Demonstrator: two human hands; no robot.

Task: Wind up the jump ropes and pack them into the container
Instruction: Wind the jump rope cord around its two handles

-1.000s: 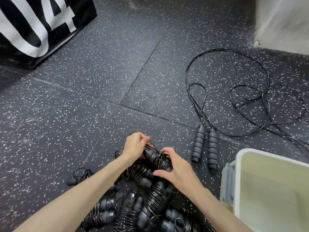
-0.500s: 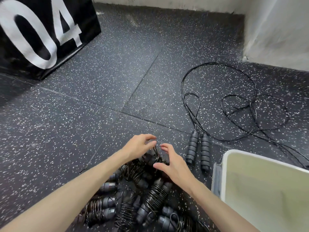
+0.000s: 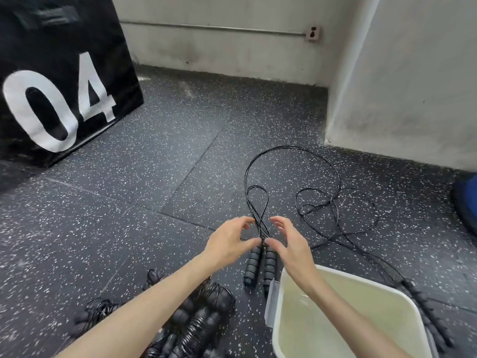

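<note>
Left hand: the left hand (image 3: pixel 228 242) is at the centre of the frame, fingers spread and loosely curved, holding nothing; its thumb tip is at the top of the left handle, though contact cannot be told.
Right hand: the right hand (image 3: pixel 290 245) mirrors it just to the right, fingers apart and relaxed, gripping nothing, thumb tip at the top of the right handle.
Loose jump rope: an unwound jump rope (image 3: pixel 291 174) lies on the floor, its two ribbed black handles (image 3: pixel 260 267) side by side below the hands, its thin black cord looping up and to the right of centre.
Wound ropes: a pile of coiled jump ropes (image 3: pixel 198 324) lies at the lower centre, partly under the left forearm, with more at the lower left.
Container: a pale translucent plastic bin (image 3: pixel 413 313) fills the lower right, just beside the handles; the right forearm crosses over its rim.
Another rope: ribbed black handles (image 3: pixel 431 316) lie along the bin's right side.
Floor: black speckled rubber tiles (image 3: pixel 129 215).
Surroundings: a black box marked "04" (image 3: pixel 59 81) at the upper left; a grey wall (image 3: pixel 402 73) at the upper right; a blue object (image 3: pixel 467 200) at the right edge.
</note>
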